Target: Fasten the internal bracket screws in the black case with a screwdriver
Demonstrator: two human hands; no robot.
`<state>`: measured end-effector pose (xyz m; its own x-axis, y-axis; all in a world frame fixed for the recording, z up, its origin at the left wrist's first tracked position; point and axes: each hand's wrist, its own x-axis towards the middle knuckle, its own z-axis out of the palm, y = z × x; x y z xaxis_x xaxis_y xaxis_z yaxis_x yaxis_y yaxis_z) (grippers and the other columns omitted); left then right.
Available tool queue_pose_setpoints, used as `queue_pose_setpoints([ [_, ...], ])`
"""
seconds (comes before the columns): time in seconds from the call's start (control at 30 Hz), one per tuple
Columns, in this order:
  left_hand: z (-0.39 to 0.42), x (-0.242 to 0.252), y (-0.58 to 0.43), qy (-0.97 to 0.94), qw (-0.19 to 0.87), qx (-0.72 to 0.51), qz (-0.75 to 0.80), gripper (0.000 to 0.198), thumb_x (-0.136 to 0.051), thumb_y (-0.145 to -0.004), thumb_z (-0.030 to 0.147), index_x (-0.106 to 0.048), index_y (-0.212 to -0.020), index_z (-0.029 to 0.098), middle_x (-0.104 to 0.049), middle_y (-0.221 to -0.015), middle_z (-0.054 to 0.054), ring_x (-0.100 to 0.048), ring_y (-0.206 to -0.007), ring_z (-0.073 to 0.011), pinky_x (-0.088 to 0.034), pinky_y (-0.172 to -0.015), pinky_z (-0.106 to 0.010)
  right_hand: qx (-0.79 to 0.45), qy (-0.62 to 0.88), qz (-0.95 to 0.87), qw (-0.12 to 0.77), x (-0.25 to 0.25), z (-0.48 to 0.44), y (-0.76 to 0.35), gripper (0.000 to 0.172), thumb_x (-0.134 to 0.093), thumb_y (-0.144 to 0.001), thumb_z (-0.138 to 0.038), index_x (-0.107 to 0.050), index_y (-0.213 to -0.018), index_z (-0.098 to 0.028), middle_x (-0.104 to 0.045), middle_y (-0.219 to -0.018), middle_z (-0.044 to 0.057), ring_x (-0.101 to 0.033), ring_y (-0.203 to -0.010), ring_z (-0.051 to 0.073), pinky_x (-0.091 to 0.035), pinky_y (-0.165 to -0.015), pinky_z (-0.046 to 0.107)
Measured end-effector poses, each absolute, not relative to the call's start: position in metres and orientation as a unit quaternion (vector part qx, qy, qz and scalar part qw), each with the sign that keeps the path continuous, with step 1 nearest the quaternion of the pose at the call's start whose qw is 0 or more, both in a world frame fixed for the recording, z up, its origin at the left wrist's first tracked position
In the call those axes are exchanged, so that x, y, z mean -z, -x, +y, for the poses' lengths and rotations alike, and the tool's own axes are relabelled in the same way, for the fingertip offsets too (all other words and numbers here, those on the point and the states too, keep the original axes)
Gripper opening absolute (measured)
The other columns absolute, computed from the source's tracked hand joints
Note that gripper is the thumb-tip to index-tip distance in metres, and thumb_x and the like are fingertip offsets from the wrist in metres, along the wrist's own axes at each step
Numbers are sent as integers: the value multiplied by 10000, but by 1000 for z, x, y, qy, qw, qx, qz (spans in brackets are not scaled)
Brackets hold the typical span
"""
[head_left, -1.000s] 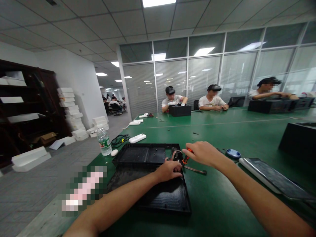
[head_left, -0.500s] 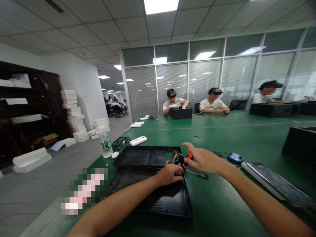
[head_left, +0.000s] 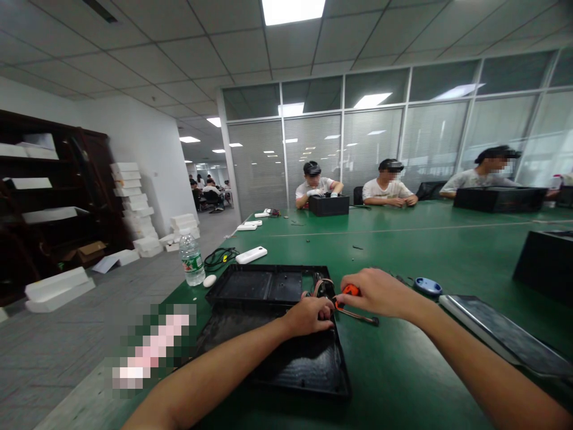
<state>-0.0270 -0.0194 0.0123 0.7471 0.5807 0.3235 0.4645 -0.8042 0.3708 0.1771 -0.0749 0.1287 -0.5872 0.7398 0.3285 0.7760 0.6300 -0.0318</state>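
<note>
An open black plastic case lies before me, with a far half (head_left: 246, 285) and a near half (head_left: 308, 367). My left hand (head_left: 308, 316) rests over the near half's right side, fingers curled around something hidden from view. Just right of the case, my right hand (head_left: 378, 292) grips the orange handle of a screwdriver (head_left: 351, 290), which slants toward the left fingertips. Its tip is hidden. Looped wires (head_left: 326, 283) bunch up behind the left hand. A thin cable (head_left: 364, 316) with a dark plug end runs out to the right on the table, below the right hand.
On the green table (head_left: 403, 370), a blue round dish (head_left: 428, 286) and a flat glossy panel (head_left: 496, 328) lie right. A water bottle (head_left: 192, 263), black cable (head_left: 219, 258) and white device (head_left: 251, 255) stand left. Three people sit across, near black boxes (head_left: 329, 205).
My right hand's fingers have gone from loosely spread to closed around the screwdriver handle. My left hand has stayed in place. The person at far right has shifted.
</note>
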Motion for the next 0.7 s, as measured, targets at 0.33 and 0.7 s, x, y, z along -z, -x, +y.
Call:
queue_pose_setpoints([
  [0.33, -17, -14, 28, -927, 132, -232, 264, 364, -667, -740, 274, -500, -1043, 159, -611, -802, 7, -571, -732, -118, -412, -739, -216, -219, 416, -814, 341, -100, -66, -253, 301, -516, -815, -430, -613, -942, -175, -611, -660, 31, -550, -594, 164, -406, -578, 274],
  [0.7, -34, -43, 56, -978, 124, -52, 161, 171, -630, -749, 148, -611, -918, 167, -642, -821, -12, -589, -743, -119, -424, -702, -188, -479, 307, -656, 495, -61, -61, -216, 273, -588, -772, -444, -454, -824, -211, -460, -693, -20, -416, -539, 103, -367, -512, 249],
])
